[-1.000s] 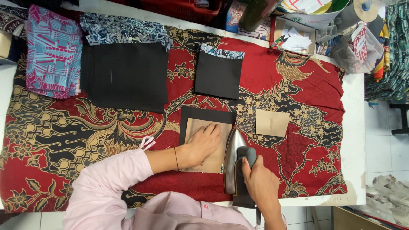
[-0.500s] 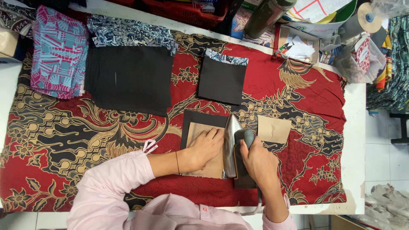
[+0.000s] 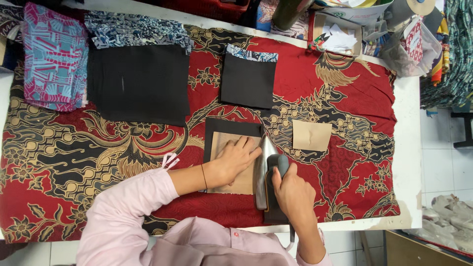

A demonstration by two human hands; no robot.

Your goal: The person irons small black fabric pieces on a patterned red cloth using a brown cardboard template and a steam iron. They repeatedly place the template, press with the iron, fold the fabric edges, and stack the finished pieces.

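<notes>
Metal-soled electric iron, tilted on edge a second ago, now sits further up the tan paper template on the black fabric piece; pressing advances. Right hand grip: clenched round the iron's handle. Left hand: flat, released, pinning the template. Clear plastic tub at the desk's far corner holds mixed sewing supplies.

The left hand lies flat on a tan paper template set on a black fabric piece. Just beside it, the right hand grips the handle of an iron tilted on its edge. A second tan card lies near on the red patterned cloth covering the surface.
</notes>
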